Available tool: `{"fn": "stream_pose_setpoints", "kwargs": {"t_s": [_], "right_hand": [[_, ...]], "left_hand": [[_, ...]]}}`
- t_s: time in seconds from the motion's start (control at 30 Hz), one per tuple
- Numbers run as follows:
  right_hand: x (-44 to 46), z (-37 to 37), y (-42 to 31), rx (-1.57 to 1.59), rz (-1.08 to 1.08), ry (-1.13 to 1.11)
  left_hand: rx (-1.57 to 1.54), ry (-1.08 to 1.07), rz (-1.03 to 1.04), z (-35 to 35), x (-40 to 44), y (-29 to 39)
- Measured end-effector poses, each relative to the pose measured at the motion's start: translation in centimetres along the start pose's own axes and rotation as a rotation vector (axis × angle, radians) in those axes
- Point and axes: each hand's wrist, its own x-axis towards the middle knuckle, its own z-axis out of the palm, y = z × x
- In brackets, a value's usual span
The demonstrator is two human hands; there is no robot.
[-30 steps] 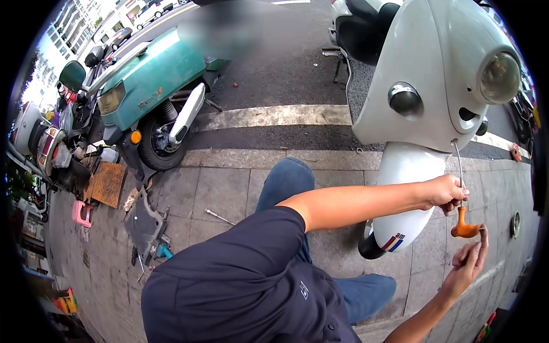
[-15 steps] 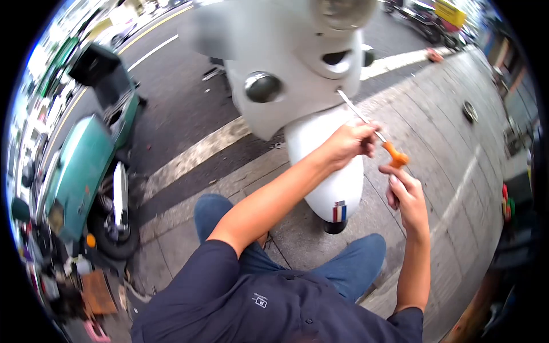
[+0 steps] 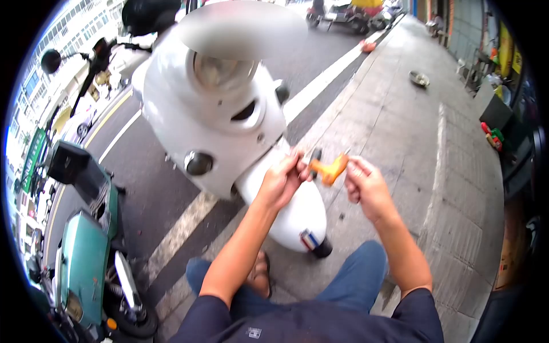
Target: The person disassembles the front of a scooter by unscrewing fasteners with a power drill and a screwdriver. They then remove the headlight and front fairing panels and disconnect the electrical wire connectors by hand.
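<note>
In front of the white scooter point(image 3: 189, 103), an orange-handled screwdriver point(image 3: 330, 170) is held up off the body panel. My left hand point(image 3: 283, 180) is closed around the tool's near-left end, and its fingers cover most of the shaft. A small metal tip shows at the other end of the blurred handle. Just right of that end, my right hand point(image 3: 366, 186) has its fingers curled in a pinch; whether they grip the tool or a small part is unclear. A round screw or hole point(image 3: 261, 138) shows on the scooter's front panel, left of my left hand.
The scooter's white front fender point(image 3: 303, 220) lies below my hands, between my knees. A green scooter point(image 3: 86, 248) stands at left. A round metal dish point(image 3: 419, 79) sits on the pavement point(image 3: 394, 131). Parked motorbikes point(image 3: 349, 18) are at the back.
The screwdriver's tip has come away from the scooter's panel, and the tool has turned in my hands. My right hand has closed from a pointing pose into a pinch. The view has shifted right.
</note>
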Motion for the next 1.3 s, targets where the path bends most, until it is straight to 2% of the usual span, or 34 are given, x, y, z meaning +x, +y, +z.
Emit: {"fn": "stream_pose_setpoints", "kwargs": {"t_s": [0.03, 0.1, 0.17, 0.23, 0.3, 0.37, 0.43, 0.47, 0.5, 0.57, 0.6, 0.67, 0.7, 0.77, 0.83, 0.9, 0.97, 1.0, 1.03, 1.1, 1.17, 1.23, 1.3], "right_hand": [[0.2, 0.3, -0.7, -0.107, -0.097, 0.052], [-0.4, 0.9, -1.4, -0.521, -0.412, 0.027], [-1.8, 1.9, -1.6, -0.76, -0.635, -0.007], [-2.2, 1.4, 0.6, -0.723, -0.761, -0.205], [-2.9, 0.6, 2.1, -0.909, -0.623, -0.361], [-2.6, -0.3, 3.3, -0.737, -0.189, -0.339], [-0.8, -2.1, 3.7, -0.345, 0.048, -0.167], [-0.2, -1.9, 2.6, -0.252, 0.016, -0.038], [0.0, -1.6, 1.5, -0.248, 0.031, -0.044], [-0.2, -1.1, -0.7, -0.203, -0.227, -0.181], [-1.0, -0.6, -1.1, -0.2, -0.219, -0.186], [-2.4, 0.8, -1.4, -0.482, -0.075, -0.487], [-1.9, 0.2, 0.0, -0.44, 0.073, -0.489], [-0.8, -1.1, 2.1, -0.228, 0.155, -0.284], [-0.1, -1.7, 1.8, -0.057, 0.093, -0.105], [-0.1, -0.7, 0.1, -0.02, 0.039, -0.112], [-0.5, 0.7, -1.1, -0.315, -0.277, -0.097], [-1.2, 1.5, -1.5, -0.382, -0.321, -0.087], [-1.7, 1.6, -1.3, -0.384, -0.321, -0.092], [-3.0, 1.9, -0.2, -0.425, -0.287, -0.278], [-2.9, 0.7, 1.8, -0.565, -0.188, -0.347], [-1.6, -0.6, 2.2, -0.423, 0.044, -0.221], [-0.5, -0.8, 1.1, -0.318, -0.091, -0.051]], "left_hand": [[0.019, 0.014, -0.013, 0.0, 0.1, -0.1], [0.087, 0.077, -0.041, 1.8, -0.2, 0.3], [0.18, 0.111, -0.062, 1.3, -0.1, 0.5], [0.198, 0.135, -0.07, 1.2, 0.2, 0.3], [0.177, 0.117, -0.087, 0.8, 0.3, 0.1], [0.156, 0.118, -0.079, 0.9, 0.3, 0.2], [0.062, 0.073, -0.072, 0.8, 0.3, 0.1], [0.048, 0.068, -0.072, 0.8, 0.3, 0.1], [0.045, 0.084, -0.074, 0.7, 0.2, -0.1], [0.097, 0.106, -0.074, 0.6, 0.4, -0.3], [0.096, 0.102, -0.074, 0.5, 0.5, -0.4], [0.074, 0.094, -0.068, 0.8, 0.6, -0.3], [0.054, 0.076, -0.058, 0.9, 0.6, -0.1], [0.03, 0.046, -0.052, 1.0, 0.4, 0.3], [-0.021, 0.006, -0.049, 1.0, 0.3, 0.4], [-0.024, 0.015, -0.044, 1.2, -0.1, 0.7], [0.048, 0.045, -0.059, 1.3, -0.2, 1.0], [0.071, 0.028, -0.059, 0.9, -0.1, 0.9], [0.07, 0.03, -0.054, 0.5, 0.1, 0.9], [0.106, 0.063, -0.05, 0.2, 0.2, 0.8], [0.089, 0.103, -0.048, 0.2, 0.3, 0.7], [0.058, 0.075, -0.036, 0.2, 0.2, 0.7], [0.056, 0.091, -0.033, 0.4, 0.0, 0.7]]}}
